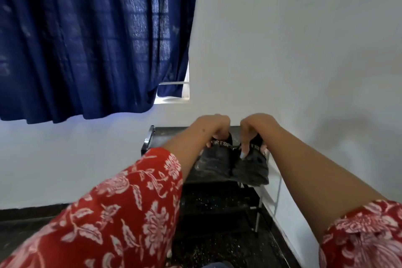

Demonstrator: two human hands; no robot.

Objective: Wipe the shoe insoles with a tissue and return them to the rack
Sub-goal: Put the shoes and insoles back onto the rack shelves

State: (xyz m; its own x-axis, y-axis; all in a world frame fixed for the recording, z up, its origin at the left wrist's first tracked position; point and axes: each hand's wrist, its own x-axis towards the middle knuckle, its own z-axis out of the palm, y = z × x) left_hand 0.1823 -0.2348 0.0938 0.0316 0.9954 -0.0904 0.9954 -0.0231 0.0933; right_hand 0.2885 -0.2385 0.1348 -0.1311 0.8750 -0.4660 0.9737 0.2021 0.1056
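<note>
White wall (293,39) fills the upper right of the frame and a blue curtain (87,39) hangs across the upper left; below them, at lower centre, stands a black rack (165,135) on a dark floor (26,226). On its top shelf, toward the right end, sit two black shoes (235,165) side by side and touching, toes pointing down the frame toward the person, so their long axes run from the wall back to the camera. Both arms reach up from the lower corners in red flowered sleeves (113,213) and meet at the shoes' far ends. Left hand (214,125) has its fingers curled down into the collar of the left shoe; right hand (256,126) is hooked the same way over the right shoe, thumb down its near side. Each hand is closed on its own shoe, and they are about equally near. The shoes lie directly under and just below the hands, so any lift or set-down goes straight along the shoes' length. No tissue or loose insole is visible; whether the shoes are being taken or put back, I cannot tell
</note>
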